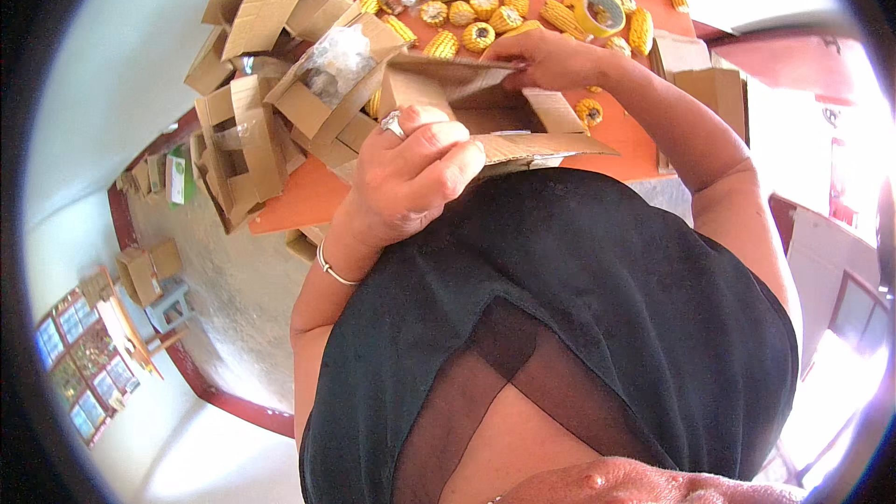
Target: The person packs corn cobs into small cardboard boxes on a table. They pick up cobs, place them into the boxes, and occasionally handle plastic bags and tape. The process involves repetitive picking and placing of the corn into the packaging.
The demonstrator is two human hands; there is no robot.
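Observation:
An open cardboard box (493,112) is held close to my body at the near edge of the orange table (630,147). My left hand (416,168), wearing a ring and a bangle, has its fingers curled over the left side of this box. My right hand (553,59) reaches across and pinches a raised far flap (455,73) near its right end. Another flap (546,147) sticks out toward me. The inside is in shadow, so I cannot tell everything in it. Several yellow corn cobs (478,36) lie just beyond the hands.
A roll of yellow tape (600,14) sits among the corn. Opened cardboard boxes (241,143) crowd the table's left side, one holding clear plastic (339,63). Another carton (710,101) stands at the right edge. Across the floor is a grey stool (168,308) beside a carton (148,269).

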